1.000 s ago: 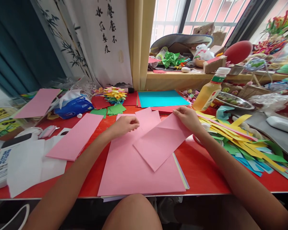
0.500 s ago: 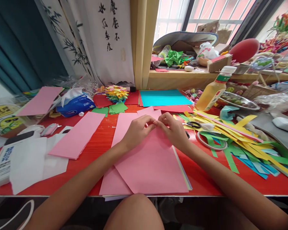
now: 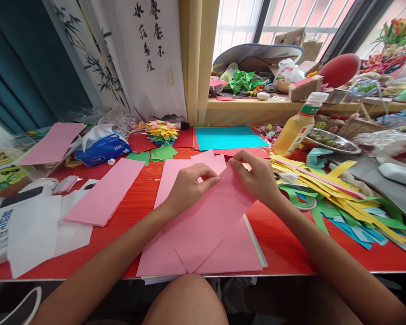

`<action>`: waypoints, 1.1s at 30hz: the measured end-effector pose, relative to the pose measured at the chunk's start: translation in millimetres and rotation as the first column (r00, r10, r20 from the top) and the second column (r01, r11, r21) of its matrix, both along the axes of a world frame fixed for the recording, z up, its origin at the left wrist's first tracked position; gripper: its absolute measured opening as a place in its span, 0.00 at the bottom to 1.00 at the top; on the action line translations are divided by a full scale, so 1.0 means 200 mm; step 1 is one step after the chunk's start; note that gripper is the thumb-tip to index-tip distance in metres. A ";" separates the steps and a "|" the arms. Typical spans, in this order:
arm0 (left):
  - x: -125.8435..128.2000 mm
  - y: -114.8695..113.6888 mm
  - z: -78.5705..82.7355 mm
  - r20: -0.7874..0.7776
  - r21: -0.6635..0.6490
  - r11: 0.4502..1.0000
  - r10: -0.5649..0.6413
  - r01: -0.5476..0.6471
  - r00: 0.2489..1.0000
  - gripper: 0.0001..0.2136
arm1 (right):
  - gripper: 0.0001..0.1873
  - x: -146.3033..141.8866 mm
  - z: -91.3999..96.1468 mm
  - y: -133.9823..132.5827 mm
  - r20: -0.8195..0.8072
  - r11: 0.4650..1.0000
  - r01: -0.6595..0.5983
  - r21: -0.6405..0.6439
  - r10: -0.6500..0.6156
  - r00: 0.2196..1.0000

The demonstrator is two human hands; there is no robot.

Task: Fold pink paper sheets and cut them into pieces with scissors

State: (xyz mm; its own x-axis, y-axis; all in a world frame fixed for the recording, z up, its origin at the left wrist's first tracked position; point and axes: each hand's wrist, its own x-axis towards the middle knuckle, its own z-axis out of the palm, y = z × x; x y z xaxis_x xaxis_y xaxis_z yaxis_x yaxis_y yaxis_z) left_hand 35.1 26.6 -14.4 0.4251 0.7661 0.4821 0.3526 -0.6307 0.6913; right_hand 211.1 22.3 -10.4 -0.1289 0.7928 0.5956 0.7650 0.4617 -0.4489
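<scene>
And here the right hand (image 3: 259,178) pinches the upper edge of a pink sheet (image 3: 206,230), which slants down below both hands over a pink stack (image 3: 245,262), while the left hand (image 3: 191,187) bends its fingers beside it, grip impossible to tell, and paper strips (image 3: 345,194) lie rightward of the right hand.

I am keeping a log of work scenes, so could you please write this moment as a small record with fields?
Right hand: pinches the upper edge of a pink sheet
Left hand: at the same sheet, thumb and fingertip close together; firm grip unclear
Under the sheet: larger pink paper, on a red table
Left side: narrower pink paper, blue tissue pack
Right side: yellow strips, tilted bottle
Beyond the hands: turquoise sheet
</scene>
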 end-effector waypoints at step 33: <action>-0.22 0.25 -0.04 0.024 -0.072 0.966 0.252 -0.250 0.967 0.12 | 0.13 0.53 -0.10 0.29 -0.171 0.934 0.354 -0.048 -0.357 0.918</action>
State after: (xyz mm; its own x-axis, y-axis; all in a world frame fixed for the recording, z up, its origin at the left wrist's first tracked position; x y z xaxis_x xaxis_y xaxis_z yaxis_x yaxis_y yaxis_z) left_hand -9.3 77.3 -22.3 0.1997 0.8777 0.4357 0.4701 -0.4759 0.7433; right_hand 317.8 81.2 -30.7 0.2676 0.7767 0.5701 0.7866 0.1656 -0.5948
